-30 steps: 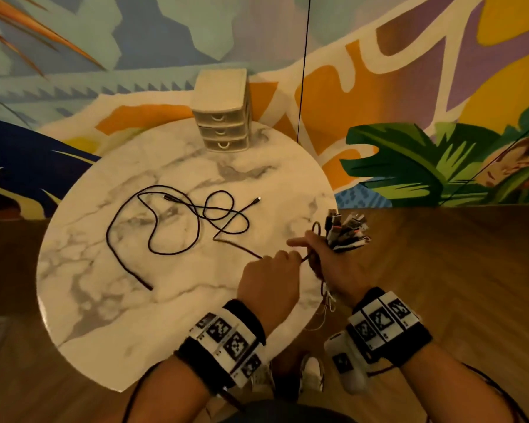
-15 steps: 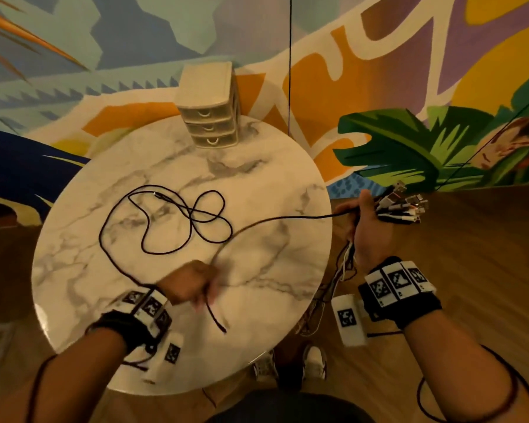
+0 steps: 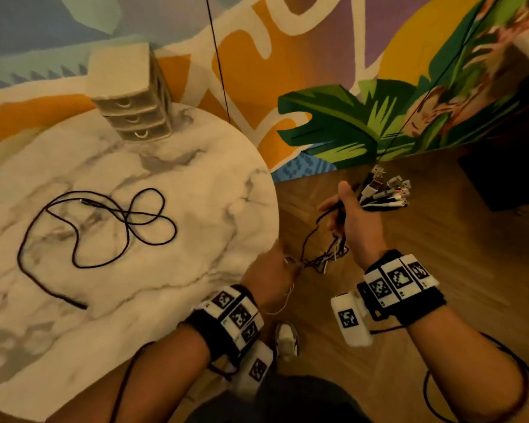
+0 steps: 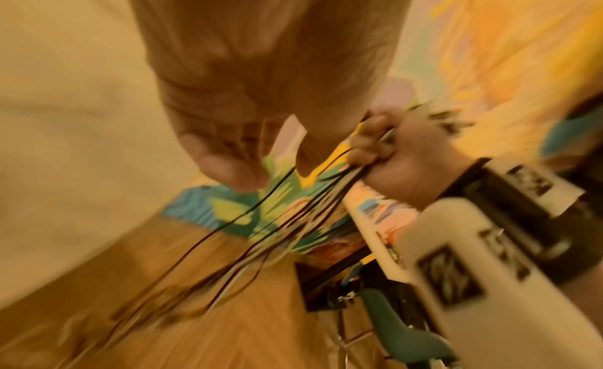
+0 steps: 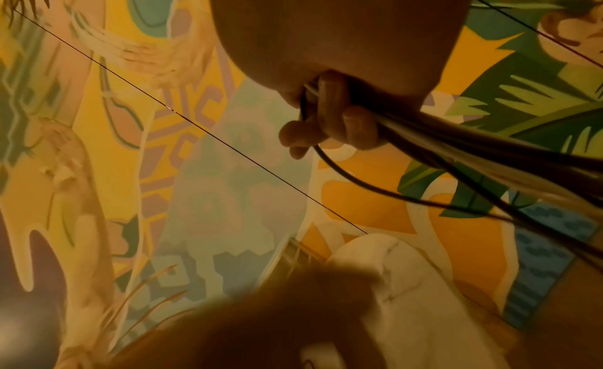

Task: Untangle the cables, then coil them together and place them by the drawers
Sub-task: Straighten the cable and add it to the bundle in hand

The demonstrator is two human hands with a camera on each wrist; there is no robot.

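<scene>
Head view: my right hand (image 3: 353,219) grips the cable bundle (image 3: 324,257) off the table (image 3: 196,184) edge, plugs fanned upward so the lengths hang free for sorting. My left hand (image 3: 272,276), back from the tabletop, seems, through blur, to pinch the dangling strands. One black cable (image 3: 98,227) lies loose near the drawers (image 3: 132,96).

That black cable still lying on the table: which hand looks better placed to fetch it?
Probably the left hand. It is right at the table edge, nearer the black cable, while the right hand grips the gathered cable bundle out over the floor.
</scene>
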